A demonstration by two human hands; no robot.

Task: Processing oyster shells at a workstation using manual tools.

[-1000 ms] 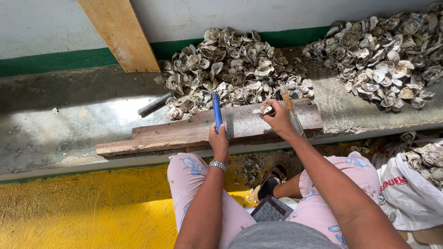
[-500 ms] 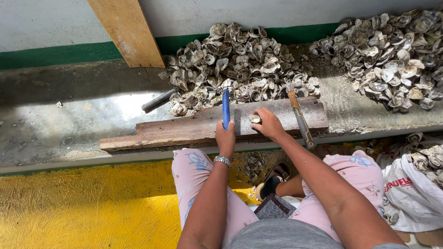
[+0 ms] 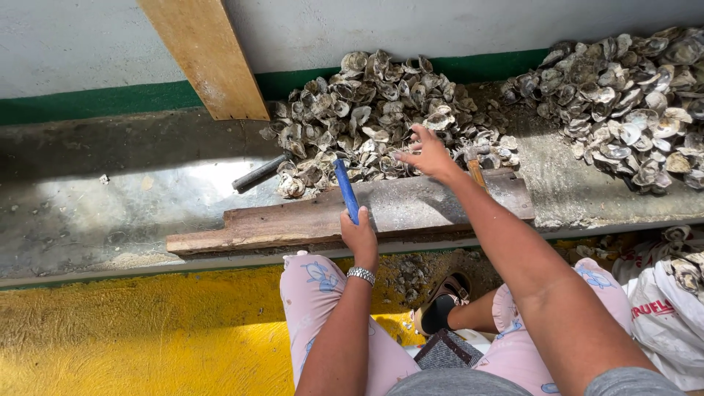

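My left hand (image 3: pixel 359 233) grips the lower end of a blue rod-like tool (image 3: pixel 345 189), which points up over a worn wooden board (image 3: pixel 293 220). My right hand (image 3: pixel 427 152) reaches past the board with fingers spread, over the near edge of the middle pile of oyster shells (image 3: pixel 374 110). It holds nothing. A wooden-handled tool (image 3: pixel 477 173) lies on the board just right of my right wrist.
A second pile of shells (image 3: pixel 631 103) lies at the right. A dark metal bar (image 3: pixel 258 173) rests left of the middle pile. A slanted plank (image 3: pixel 209 59) leans on the wall. A white bag (image 3: pixel 671 323) with shells sits at lower right. Yellow floor (image 3: pixel 132 337) lies below the ledge.
My right hand left the board, where it held a small shell, and moved up to the shell pile with fingers spread. The left hand with the blue tool stayed almost in place.
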